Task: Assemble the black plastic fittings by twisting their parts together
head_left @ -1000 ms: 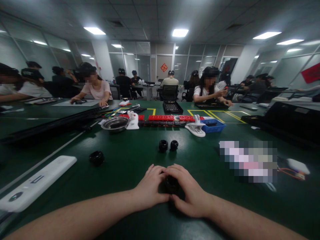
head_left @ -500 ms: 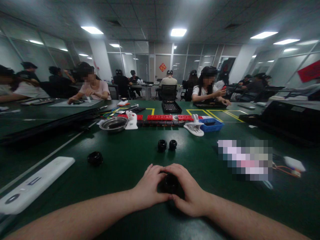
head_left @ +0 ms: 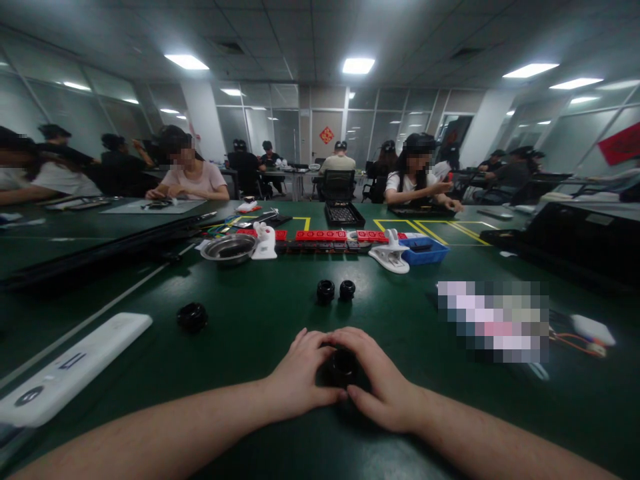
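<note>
A dark round part (head_left: pixel 343 363) stands on the green table (head_left: pixel 250 440) between my two hands. My left hand (head_left: pixel 303 373) curves around its left side, thumb and fingers wrapped about it. From the right, my right hand (head_left: pixel 375 380) closes round the same part, its fingertips meeting those of the left. The underside of the part is hidden in shadow. Beyond the hands sit two small black ring-shaped parts, one (head_left: pixel 325 291) beside the other (head_left: pixel 347 289). A larger black ring part (head_left: pixel 193 317) lies off to the left.
A white power bank-like device (head_left: pixel 75 370) lies at left. Further back are a metal bowl (head_left: pixel 230 248), a white clamp (head_left: pixel 391 253), a blue bin (head_left: pixel 424 250) and red blocks (head_left: pixel 320 236). A blurred-out object (head_left: pixel 493 320) is at right. People sit across the table.
My right thumb has shifted slightly to the right, away from my left thumb. The rest of both hands has barely moved, and the view has shifted a little.
</note>
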Motion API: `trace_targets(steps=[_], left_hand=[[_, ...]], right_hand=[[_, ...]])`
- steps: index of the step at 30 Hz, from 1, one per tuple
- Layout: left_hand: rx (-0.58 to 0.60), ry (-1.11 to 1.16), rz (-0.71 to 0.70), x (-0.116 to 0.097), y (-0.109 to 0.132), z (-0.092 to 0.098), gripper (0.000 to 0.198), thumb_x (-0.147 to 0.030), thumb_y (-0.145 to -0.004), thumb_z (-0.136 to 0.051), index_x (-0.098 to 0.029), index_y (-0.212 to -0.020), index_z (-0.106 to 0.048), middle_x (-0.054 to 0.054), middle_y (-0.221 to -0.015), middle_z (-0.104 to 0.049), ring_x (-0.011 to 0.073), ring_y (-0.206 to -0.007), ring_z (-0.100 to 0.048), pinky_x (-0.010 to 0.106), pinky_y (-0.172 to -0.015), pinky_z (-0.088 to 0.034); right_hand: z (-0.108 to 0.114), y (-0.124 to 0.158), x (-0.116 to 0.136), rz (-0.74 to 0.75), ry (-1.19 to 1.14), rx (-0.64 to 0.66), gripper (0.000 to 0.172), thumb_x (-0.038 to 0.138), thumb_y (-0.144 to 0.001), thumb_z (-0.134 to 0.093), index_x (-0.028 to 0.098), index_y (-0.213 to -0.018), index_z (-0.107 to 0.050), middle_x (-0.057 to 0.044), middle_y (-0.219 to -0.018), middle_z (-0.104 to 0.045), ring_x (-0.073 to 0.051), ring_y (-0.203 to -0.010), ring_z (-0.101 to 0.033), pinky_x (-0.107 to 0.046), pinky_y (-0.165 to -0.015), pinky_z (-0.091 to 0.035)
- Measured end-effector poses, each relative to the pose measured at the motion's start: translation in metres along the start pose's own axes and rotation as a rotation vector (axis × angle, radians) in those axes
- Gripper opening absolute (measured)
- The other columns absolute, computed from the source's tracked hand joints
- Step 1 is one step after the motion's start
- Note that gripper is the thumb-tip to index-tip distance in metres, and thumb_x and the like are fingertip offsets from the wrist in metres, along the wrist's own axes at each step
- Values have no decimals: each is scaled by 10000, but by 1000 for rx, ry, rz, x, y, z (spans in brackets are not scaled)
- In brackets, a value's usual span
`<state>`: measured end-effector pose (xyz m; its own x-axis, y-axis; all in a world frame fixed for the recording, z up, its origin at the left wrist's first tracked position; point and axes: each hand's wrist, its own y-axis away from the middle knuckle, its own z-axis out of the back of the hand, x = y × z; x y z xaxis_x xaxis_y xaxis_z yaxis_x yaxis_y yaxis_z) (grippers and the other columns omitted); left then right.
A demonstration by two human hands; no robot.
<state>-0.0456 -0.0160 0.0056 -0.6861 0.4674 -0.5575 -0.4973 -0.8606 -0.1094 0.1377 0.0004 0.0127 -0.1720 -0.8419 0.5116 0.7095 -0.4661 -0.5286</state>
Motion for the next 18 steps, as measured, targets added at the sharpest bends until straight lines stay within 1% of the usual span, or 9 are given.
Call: trace_targets(steps=[3, 5, 7, 8, 10, 12, 14, 16, 18], left_hand=[[2, -7, -6, 2, 0, -1, 444, -460, -644, -621, -213, -1006, -551, 58, -1110, -483, 257, -1070, -412, 517, -1001, -134], [1, -7, -3, 3, 0, -2, 450, -442, -639, -629, -221, -1021, -539, 52, -1094, -489, 248, -1055, -424, 514, -1000, -140], [-2, -8, -2, 3, 0, -2, 480, -432, -634, -635, -228, -1052, -517, 51, -1089, -491, 244, -1046, -432, 513, -999, -144], [-5, -8, -2, 3, 0, -2, 508, -430, -630, -639, -227, -1075, -501, 52, -1087, -492, 244, -1042, -434, 513, -997, -150], [-7, -10, -9, 2, 0, -2, 549, -438, -630, -637, -224, -1110, -478, 57, -1093, -492, 250, -1049, -429, 515, -995, -153], [-3, -16, -17, 3, 0, -2, 527, -459, -646, -621, -222, -1099, -492, 62, -1113, -484, 255, -1066, -417, 516, -998, -143], [0, -25, -22, 3, 0, -1, 468, -476, -660, -607, -222, -1045, -533, 64, -1122, -480, 257, -1072, -411, 515, -998, -141], [-3, -31, -24, 2, 0, -1, 437, -471, -652, -617, -216, -1001, -558, 64, -1106, -487, 254, -1056, -420, 504, -993, -162], [-6, -34, -29, 2, 0, 0, 440, -443, -639, -635, -216, -1008, -556, 60, -1087, -495, 250, -1039, -427, 492, -984, -189]], right_hand=[[-3, 0, -4, -106, 70, -67, 489, 345, -719, -538, 164, -1139, -365, -116, -1054, -485, -247, -953, -470, -416, -820, -408], [-3, 0, -4, -158, 89, -81, 424, 336, -722, -555, 174, -1083, -404, -97, -973, -509, -232, -882, -489, -405, -774, -430], [-1, 0, -3, -127, 58, -49, 334, 269, -760, -491, 180, -1072, -415, -93, -969, -514, -228, -908, -483, -406, -795, -422], [0, 0, -2, -90, 31, -21, 327, 237, -769, -453, 179, -1088, -410, -97, -999, -509, -230, -953, -468, -412, -828, -407], [2, 0, 0, -20, -5, 23, 387, 210, -768, -408, 170, -1151, -373, -109, -1095, -477, -238, -1061, -409, -426, -898, -359], [3, 0, 1, -1, -7, 29, 444, 239, -764, -414, 158, -1193, -337, -114, -1140, -454, -247, -1104, -371, -437, -926, -330], [1, 0, -1, -37, 14, -18, 466, 313, -754, -464, 152, -1176, -348, -117, -1111, -464, -252, -1056, -403, -430, -889, -362], [-2, -1, -2, -96, 51, -69, 467, 389, -718, -536, 153, -1099, -406, -109, -1017, -498, -243, -939, -462, -405, -802, -416], [-2, -2, -2, -122, 84, -71, 386, 384, -714, -559, 164, -1014, -456, -88, -928, -525, -222, -849, -488, -385, -747, -433]])
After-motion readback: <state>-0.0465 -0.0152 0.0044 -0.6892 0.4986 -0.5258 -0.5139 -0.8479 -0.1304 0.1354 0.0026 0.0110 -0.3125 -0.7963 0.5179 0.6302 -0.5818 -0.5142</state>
